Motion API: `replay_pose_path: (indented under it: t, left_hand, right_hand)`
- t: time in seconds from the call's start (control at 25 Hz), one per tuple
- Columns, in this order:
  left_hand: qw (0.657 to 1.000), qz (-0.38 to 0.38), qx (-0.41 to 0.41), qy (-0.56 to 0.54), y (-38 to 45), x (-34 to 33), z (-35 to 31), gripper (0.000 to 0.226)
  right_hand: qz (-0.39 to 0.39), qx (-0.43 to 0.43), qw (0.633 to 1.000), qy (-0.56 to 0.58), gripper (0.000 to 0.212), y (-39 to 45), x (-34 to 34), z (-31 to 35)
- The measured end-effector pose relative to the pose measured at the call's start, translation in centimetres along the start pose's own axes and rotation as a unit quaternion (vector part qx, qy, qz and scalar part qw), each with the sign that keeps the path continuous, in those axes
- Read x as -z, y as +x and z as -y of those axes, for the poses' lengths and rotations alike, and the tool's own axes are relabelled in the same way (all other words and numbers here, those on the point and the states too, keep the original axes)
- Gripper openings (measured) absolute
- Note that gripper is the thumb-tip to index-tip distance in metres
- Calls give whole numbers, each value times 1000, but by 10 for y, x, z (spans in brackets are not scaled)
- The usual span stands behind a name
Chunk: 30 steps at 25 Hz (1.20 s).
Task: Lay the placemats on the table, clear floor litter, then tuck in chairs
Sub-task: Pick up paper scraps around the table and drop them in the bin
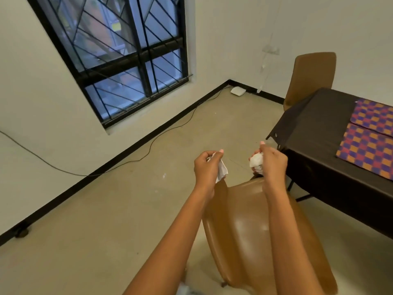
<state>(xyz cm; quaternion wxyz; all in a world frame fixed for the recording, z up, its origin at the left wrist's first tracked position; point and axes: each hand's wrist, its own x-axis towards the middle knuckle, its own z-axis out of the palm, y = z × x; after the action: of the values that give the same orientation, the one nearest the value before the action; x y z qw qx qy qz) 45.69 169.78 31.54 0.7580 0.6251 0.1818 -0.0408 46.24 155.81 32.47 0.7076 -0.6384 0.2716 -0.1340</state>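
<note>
My left hand (207, 167) grips a piece of white paper litter (221, 170) that hangs below its fingers. My right hand (273, 165) grips a crumpled white paper wad (256, 160). Both hands hover above the back of a brown chair (255, 235) that stands pulled out from the table (314, 133). The table wears a dark cloth. Two checked placemats in purple, red and orange (370, 141) lie on it, one overlapping the other. A second brown chair (310, 77) stands at the table's far end.
A barred window (125, 54) fills the left wall. A thin cable (148, 150) runs over the floor along the black skirting. A small white box (238, 90) lies in the far corner. Something pale (184, 289) shows on the floor by my left arm.
</note>
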Motion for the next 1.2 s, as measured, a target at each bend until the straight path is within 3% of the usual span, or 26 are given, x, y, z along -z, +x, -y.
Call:
replay_pose_path:
  t: [0.2, 0.68, 1.0, 1.2]
  left_hand:
    - [995, 80, 4, 66, 106, -1, -40, 18]
    - [969, 209, 67, 113, 364, -63, -91, 16]
    - [931, 310, 97, 167, 489, -167, -96, 19]
    - [917, 319, 106, 216, 561, -272, -80, 14]
  right_hand:
    - [-127, -32, 990, 50, 30, 72, -68, 15]
    - [-221, -36, 974, -21, 34, 233, -228, 6]
    - [-308, -45, 950, -22, 35, 372, -245, 21]
    - [-310, -37, 949, -33, 34, 502, -236, 40]
